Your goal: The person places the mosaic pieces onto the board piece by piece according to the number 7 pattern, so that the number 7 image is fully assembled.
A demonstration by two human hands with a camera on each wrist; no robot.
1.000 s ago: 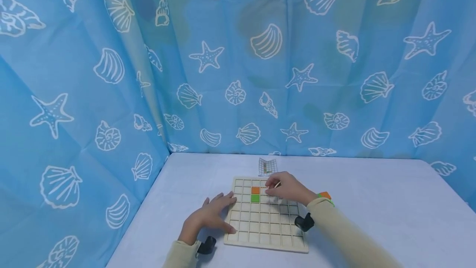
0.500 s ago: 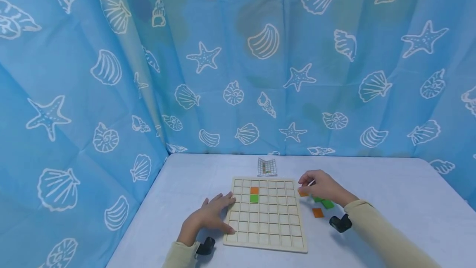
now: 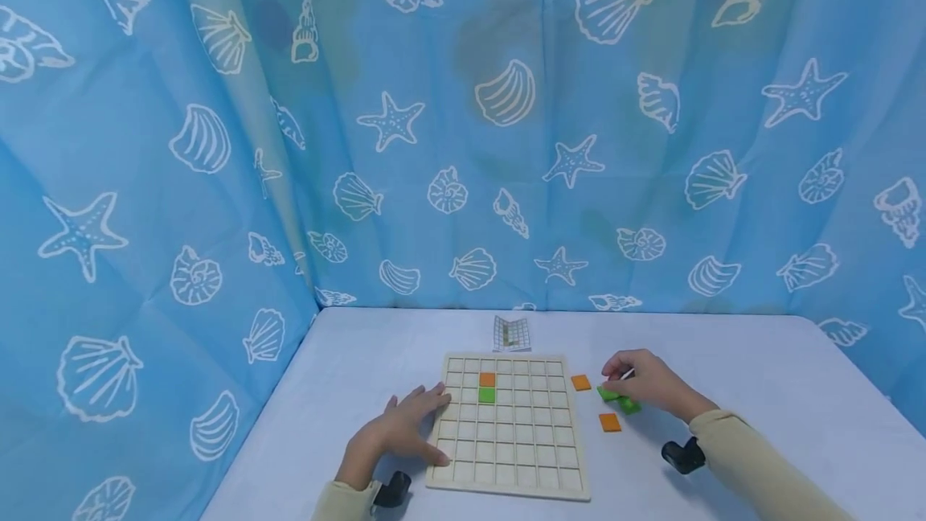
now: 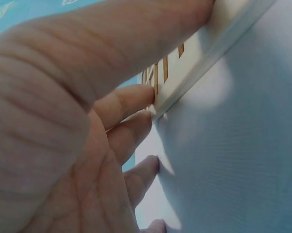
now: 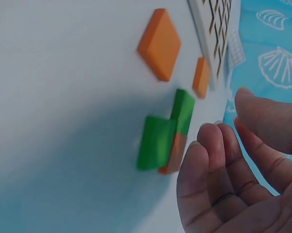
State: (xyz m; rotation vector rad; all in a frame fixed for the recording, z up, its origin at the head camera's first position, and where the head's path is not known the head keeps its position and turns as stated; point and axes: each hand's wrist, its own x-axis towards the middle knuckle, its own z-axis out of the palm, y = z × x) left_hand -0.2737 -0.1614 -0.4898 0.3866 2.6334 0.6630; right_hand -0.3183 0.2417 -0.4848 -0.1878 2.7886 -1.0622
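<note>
Green tiles (image 5: 156, 143): lying on the white table (image 3: 738, 360), right of the gridded board (image 3: 514, 432), one overlapping another; apt to slide together if pulled by one corner, because of that overlap.
Part-hidden orange tile (image 5: 174, 158): visible behind the green pair in the right wrist view; whether beneath or beside, not clear; liable to be pinched by mistake, from lying so close.
Right hand (image 3: 649, 382): poised at the green tiles, with thumb and fingers loosely bent and parted; gripping nothing visible; not confirmed as touching; likely to fumble such thin edges if brought down off-centre.
Loose orange tiles (image 3: 610, 422): lying flat, one just beside the board's right edge, one nearer the person; exposed to knocks from the right sleeve (image 3: 767, 469) if swung low.
Board: carrying a seated orange tile (image 3: 488, 379) and a seated green tile (image 3: 487, 395); prone to skid if bumped from the right, being steadied only on the left.
Left hand (image 3: 396, 432): spread wide, touching the board's left edge, gripping nothing; able to tilt the board if pressed unevenly.
Creased card (image 3: 511, 334): set beyond the board's far edge; easily misread, being small.
</note>
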